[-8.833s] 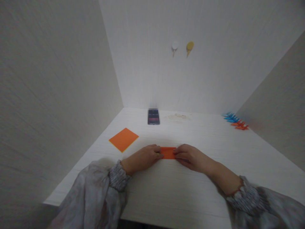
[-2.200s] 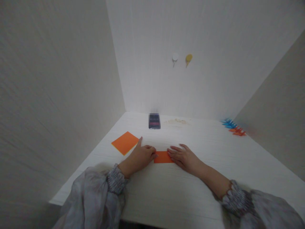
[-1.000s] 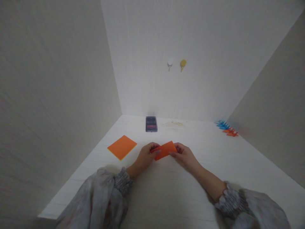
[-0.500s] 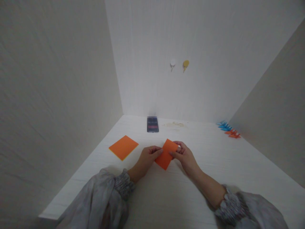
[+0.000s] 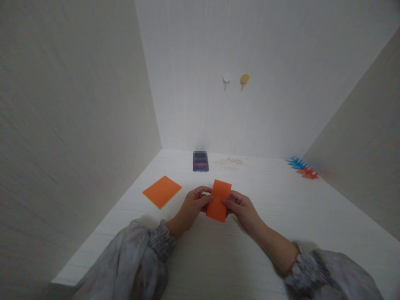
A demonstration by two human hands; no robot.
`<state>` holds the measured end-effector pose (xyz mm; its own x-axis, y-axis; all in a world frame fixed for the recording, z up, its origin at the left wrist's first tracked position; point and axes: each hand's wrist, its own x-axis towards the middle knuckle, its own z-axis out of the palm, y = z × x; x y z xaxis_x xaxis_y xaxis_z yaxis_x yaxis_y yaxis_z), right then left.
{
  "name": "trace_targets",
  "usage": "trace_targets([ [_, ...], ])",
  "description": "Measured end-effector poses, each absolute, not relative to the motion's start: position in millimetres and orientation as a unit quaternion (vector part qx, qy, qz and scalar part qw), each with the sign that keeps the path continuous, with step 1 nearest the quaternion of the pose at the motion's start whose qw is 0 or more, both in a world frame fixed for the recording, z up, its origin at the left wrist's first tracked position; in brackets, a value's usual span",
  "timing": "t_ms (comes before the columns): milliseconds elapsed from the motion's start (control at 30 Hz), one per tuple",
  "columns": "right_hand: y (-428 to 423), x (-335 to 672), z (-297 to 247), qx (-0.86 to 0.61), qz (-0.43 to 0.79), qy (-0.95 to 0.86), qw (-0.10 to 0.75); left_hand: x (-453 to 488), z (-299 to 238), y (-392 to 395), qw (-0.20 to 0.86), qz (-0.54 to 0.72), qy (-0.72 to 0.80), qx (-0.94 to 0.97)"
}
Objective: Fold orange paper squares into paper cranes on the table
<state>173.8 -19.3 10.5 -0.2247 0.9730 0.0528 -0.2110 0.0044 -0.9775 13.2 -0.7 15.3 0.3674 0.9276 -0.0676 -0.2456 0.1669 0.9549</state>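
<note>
The tabletop (image 5: 300,208) offers passage outside the right hand (image 5: 244,207); beyond the left hand (image 5: 192,205), a smartphone (image 5: 200,161) obstructs.

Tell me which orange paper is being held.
The narrow paper, pinched by the left hand and right hand; the wider paper lies flat on the table.

Booth-like: table (image 5: 221,262) between walls (image 5: 93,104)
</note>
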Motion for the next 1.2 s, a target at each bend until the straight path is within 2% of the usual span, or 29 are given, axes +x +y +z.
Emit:
trace_targets([
  [433,-21.3,183.3,3.4,-0.395,0.56,-0.523,0.507,8.0,16.9,-2.7,0.716,0.417,0.294,0.477],
  [733,-25.4,180.7,4.2,-0.357,0.594,-0.502,0.517,7.8,15.8,-3.0,0.718,0.426,0.283,0.473],
  [933,-24.8,183.2,3.2,-0.386,0.508,-0.584,0.502,8.7,18.2,-2.6,0.736,0.416,0.276,0.458],
  [1200,-23.2,186.1,4.1,-0.422,0.424,-0.623,0.504,7.0,14.7,-1.0,0.691,0.404,0.336,0.497],
])
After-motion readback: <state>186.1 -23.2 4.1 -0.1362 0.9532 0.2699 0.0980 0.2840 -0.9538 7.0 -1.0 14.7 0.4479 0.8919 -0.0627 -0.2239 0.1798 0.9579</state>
